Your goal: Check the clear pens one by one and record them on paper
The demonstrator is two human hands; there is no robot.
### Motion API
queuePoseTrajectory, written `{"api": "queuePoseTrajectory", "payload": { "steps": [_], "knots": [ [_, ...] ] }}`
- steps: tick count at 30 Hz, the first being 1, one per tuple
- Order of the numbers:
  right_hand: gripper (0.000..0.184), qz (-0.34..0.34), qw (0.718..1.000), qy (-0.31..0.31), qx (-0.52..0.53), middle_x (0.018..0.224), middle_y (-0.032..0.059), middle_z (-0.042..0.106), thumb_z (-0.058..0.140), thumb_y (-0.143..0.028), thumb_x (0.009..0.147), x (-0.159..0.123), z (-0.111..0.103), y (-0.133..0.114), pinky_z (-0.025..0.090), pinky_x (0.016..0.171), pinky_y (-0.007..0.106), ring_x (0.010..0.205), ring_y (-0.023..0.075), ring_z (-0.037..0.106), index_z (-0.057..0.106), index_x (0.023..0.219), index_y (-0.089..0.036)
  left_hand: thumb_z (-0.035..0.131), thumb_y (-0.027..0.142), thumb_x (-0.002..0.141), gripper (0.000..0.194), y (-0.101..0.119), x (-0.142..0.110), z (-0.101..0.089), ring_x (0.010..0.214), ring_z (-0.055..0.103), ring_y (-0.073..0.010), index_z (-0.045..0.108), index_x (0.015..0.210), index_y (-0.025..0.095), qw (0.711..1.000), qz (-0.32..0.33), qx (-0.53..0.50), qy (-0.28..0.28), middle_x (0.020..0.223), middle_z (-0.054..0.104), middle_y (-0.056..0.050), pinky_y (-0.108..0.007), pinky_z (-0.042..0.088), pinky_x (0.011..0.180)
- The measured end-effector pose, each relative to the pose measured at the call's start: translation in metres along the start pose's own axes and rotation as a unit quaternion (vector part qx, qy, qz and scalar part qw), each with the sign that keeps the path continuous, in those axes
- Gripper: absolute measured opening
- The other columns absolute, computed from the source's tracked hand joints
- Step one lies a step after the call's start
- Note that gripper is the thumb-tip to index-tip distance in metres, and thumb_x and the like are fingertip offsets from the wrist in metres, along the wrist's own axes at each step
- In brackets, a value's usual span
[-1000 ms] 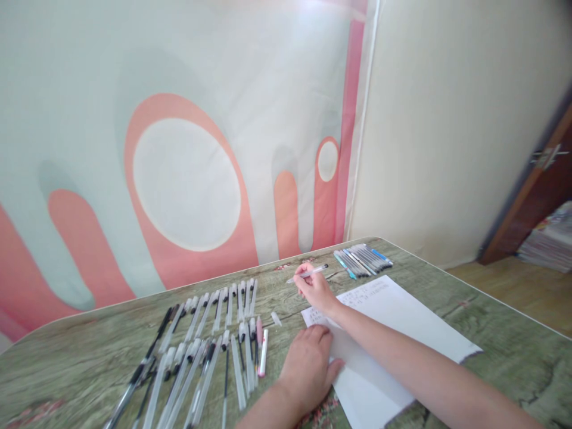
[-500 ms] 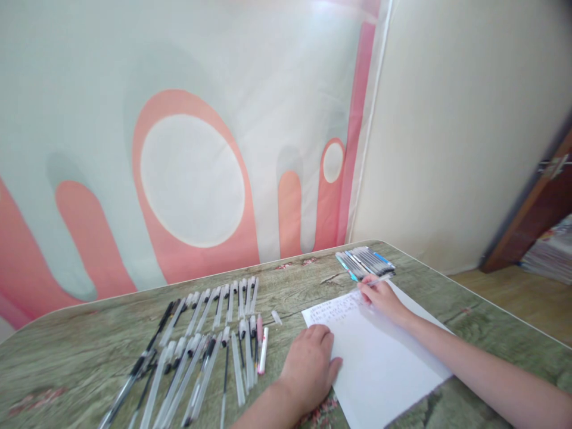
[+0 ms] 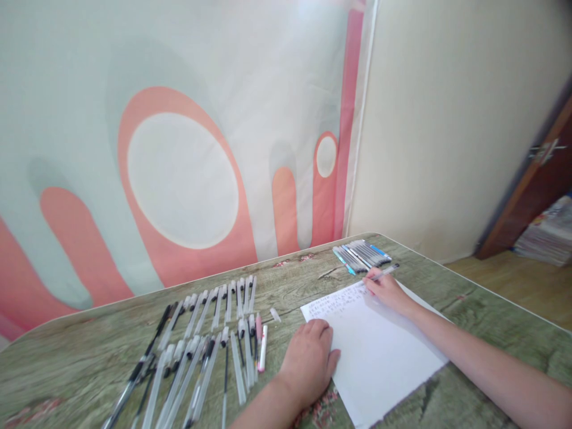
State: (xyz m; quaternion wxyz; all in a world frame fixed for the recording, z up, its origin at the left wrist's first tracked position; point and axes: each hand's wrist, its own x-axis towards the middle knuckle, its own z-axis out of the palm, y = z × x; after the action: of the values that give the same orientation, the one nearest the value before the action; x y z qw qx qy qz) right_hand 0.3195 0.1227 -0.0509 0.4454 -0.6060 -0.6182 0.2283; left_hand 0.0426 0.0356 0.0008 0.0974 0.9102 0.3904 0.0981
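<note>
A sheet of white paper [image 3: 384,363] lies on the table, with several lines of small handwriting along its top. My right hand [image 3: 385,292] rests on the upper right part of the sheet, its fingers closed round a clear pen [image 3: 388,271] whose back end points up and right. The pen's tip is hidden by the fingers. Flat on the left edge of the paper, my left hand [image 3: 308,360] lies palm down with nothing in it, the thumb apart from the fingers.
Left of the paper are two rows of pen parts: clear barrels [image 3: 176,387], caps and dark refills. A white-and-pink pen [image 3: 263,348] and a loose cap [image 3: 275,314] lie beside them. Beyond the sheet sits a bundle of pens [image 3: 361,256] on the wood-patterned table [image 3: 80,345].
My right hand has shifted slightly right along the writing, with the pen still held. My left hand stays on the paper's edge. The camera view has turned a little.
</note>
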Motion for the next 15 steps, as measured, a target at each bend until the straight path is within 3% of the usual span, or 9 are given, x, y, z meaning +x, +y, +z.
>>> {"api": "queuePoseTrajectory", "payload": {
  "steps": [15],
  "knots": [
    [0.016, -0.008, 0.999, -0.004, -0.034, 0.044, -0.0051, 0.048, 0.046, -0.034, 0.072, -0.0007, 0.0003, -0.0042, 0.031, 0.046, 0.023, 0.044, 0.0118, 0.044, 0.048, 0.064, -0.02, 0.037, 0.03, 0.084, 0.032, 0.0022, 0.0013, -0.0023, 0.105, 0.042, -0.0216, 0.049, 0.112, 0.019, 1.0, -0.009, 0.001, -0.014, 0.111, 0.049, -0.008, -0.036, 0.032, 0.095]
  ]
}}
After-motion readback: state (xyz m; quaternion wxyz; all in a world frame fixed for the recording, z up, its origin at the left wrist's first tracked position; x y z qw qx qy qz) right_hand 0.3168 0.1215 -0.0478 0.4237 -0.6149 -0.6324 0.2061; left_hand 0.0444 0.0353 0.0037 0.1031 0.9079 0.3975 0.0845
